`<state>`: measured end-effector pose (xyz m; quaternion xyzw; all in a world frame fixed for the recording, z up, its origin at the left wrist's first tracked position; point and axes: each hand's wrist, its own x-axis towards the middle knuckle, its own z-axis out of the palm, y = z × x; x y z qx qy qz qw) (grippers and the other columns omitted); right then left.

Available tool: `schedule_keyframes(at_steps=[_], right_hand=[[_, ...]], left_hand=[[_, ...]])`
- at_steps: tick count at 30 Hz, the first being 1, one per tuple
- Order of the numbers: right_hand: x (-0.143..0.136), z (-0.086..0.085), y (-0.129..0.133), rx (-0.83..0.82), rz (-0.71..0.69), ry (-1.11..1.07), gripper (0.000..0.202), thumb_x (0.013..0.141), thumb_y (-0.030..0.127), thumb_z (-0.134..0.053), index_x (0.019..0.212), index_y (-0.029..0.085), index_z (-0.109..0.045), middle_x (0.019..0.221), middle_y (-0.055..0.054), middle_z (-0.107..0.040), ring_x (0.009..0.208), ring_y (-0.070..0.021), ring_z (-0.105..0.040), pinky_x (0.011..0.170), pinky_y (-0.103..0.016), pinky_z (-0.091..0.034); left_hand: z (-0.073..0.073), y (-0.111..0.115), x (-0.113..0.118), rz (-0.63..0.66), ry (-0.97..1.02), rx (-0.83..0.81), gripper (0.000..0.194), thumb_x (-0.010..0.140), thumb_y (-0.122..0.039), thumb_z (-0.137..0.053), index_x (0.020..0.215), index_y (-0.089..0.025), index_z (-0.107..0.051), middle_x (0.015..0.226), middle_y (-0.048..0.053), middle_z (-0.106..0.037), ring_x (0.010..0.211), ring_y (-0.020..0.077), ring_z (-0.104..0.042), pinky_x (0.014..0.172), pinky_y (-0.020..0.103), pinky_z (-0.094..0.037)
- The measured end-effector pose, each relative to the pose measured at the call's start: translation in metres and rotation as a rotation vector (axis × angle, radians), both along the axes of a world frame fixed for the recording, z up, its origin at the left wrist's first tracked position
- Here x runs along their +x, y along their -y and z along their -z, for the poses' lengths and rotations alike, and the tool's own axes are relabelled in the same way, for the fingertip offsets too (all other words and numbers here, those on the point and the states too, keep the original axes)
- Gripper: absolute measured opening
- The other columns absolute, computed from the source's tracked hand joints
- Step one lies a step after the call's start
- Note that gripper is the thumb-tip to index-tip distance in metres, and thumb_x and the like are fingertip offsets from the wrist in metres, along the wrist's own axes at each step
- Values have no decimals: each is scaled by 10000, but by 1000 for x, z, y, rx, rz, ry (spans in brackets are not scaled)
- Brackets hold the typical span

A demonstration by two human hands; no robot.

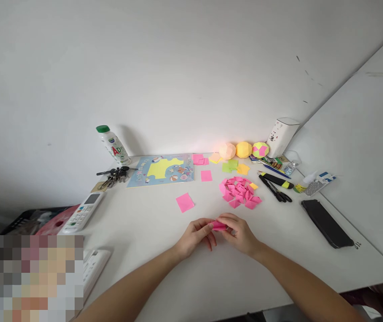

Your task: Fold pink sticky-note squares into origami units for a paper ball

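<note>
Between both hands, a small folded piece of pink paper [219, 225] is pinched above the white table [164, 223]. My left hand [196, 236] grips its left end with thumb and fingers. The right end is held by my right hand [240, 232]. Just beyond the hands lies a heap of folded pink pieces [240, 191], with a bit of orange paper at its edge. A flat pink square [185, 202] rests ahead of my left hand, and another pink square [206, 175] sits farther back.
Paper balls [244, 150] stand by the wall near a white box [282, 136]. Scissors [278, 192], a cutter [276, 180] and a black pouch [327, 222] lie right. Left are a blue sheet [162, 170], bottle [114, 145], keys [115, 175] and remote [84, 212].
</note>
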<state>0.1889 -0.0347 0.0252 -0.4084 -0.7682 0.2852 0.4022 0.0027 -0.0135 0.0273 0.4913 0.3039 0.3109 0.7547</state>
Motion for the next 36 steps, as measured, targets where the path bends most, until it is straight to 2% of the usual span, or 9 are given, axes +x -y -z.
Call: schedule_keyframes(at_steps=[5, 12, 14, 19, 25, 30, 36], right_hand=[[2, 6, 0, 13, -32, 34, 462, 753, 50, -484, 1181, 221, -529, 1155, -108, -517, 898, -188, -594, 606, -266, -563], [0, 6, 1, 76, -19, 56, 568, 789, 123, -543, 1312, 237, -354, 1244, -134, -447, 1146, -248, -464, 758, -330, -545], [-1, 4, 1, 78, -18, 52, 530, 790, 142, -559, 1276, 238, -369, 1270, -140, -417, 1167, -251, -441, 750, -332, -545], [0, 1, 1, 60, -13, 31, 315, 794, 169, -569, 1086, 229, -466, 1278, -138, -404, 1107, -240, -487, 688, -305, -551], [0, 4, 0, 36, -24, 41, 347, 793, 160, -563, 1120, 233, -471, 1205, -117, -436, 1053, -218, -514, 703, -294, -551], [1, 4, 0, 1, -44, 61, 312, 808, 172, -555, 1107, 242, -498, 1158, -102, -459, 963, -201, -552, 646, -275, -552], [1, 0, 1, 18, -54, 97, 366, 807, 154, -557, 1152, 256, -490, 1153, -88, -484, 925, -193, -573, 716, -304, -547]], left_hand=[[0, 0, 0, 6, -3, 17, 346, 782, -322, -593, 1055, -109, -594, 729, 64, -625, 595, 157, -600, 502, 267, -488], [3, 0, 5, -41, -79, -8, 332, 803, -442, -532, 839, -117, -592, 555, 28, -622, 469, 129, -566, 464, 246, -471], [3, 0, 5, -57, -73, -13, 334, 796, -460, -535, 820, -128, -567, 560, 27, -627, 475, 136, -576, 453, 242, -468], [4, 0, 5, -82, -65, -26, 351, 785, -490, -535, 832, -142, -538, 571, 21, -623, 490, 147, -589, 446, 243, -467], [4, -1, 4, -71, -56, -26, 345, 795, -488, -524, 810, -143, -533, 581, 21, -623, 490, 141, -589, 451, 238, -468], [4, -1, 5, -70, -56, -28, 345, 795, -487, -523, 802, -143, -530, 566, 18, -617, 475, 138, -583, 445, 235, -463], [4, -1, 5, -74, -59, -31, 355, 784, -501, -529, 787, -146, -526, 562, 18, -618, 474, 139, -582, 444, 237, -461]])
